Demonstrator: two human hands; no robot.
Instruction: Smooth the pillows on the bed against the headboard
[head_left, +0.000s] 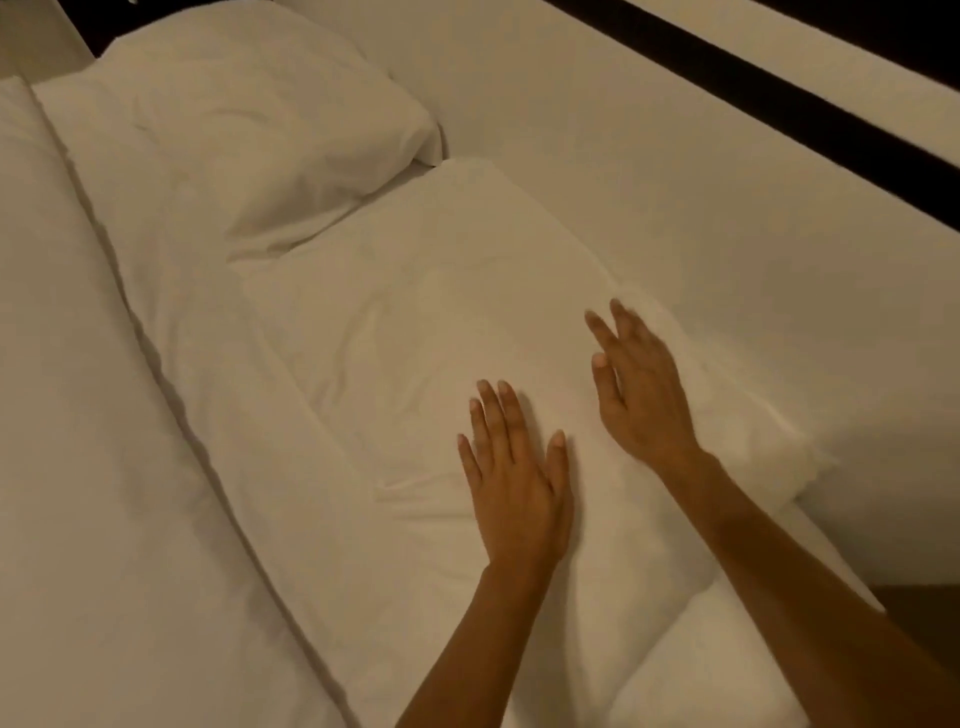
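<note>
On the near pillow (441, 322) by the headboard (727, 218), left hand (514, 488) and right hand (641, 395) press flat, fingers spread, gripping nothing; creases remain, and the far pillow (260, 124) looks rumpled.

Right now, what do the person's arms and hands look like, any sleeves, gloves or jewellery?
Both forearms are bare as far as the frame shows, with no sleeves in view. The left hand and right hand wear no gloves, and no rings, watch or bracelets are visible. The right hand is slightly blurred, so fine detail there is unclear.
</note>
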